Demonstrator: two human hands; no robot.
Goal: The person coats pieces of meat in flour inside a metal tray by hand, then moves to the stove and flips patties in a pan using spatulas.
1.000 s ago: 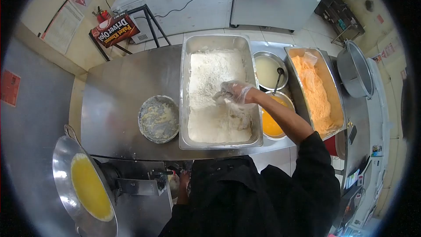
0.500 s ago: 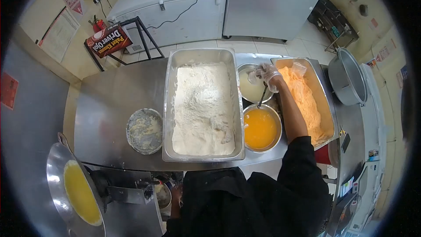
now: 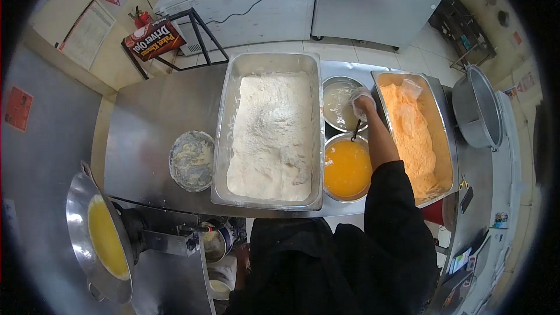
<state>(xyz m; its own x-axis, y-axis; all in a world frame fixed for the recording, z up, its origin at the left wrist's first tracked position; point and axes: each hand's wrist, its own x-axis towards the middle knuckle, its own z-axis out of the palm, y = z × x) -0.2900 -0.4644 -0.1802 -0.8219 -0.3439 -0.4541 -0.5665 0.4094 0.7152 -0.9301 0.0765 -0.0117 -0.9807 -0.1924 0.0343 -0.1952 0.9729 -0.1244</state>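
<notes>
We note the right hand, in a clear glove, over the right side of the bowl of pale, cloudy liquid; we cannot tell whether its fingers are spread or pinching anything, or how far they reach into the liquid. We place the dark utensil handle just below this hand, by the bowl of orange liquid; contact between hand and handle is unclear. We see the large tray of white powder left of both bowls, apart from the right hand, and the tray of orange food to their right. We find the left hand low beside the dark clothing, well below the bowls, mostly hidden, so its finger state is unreadable to us
</notes>
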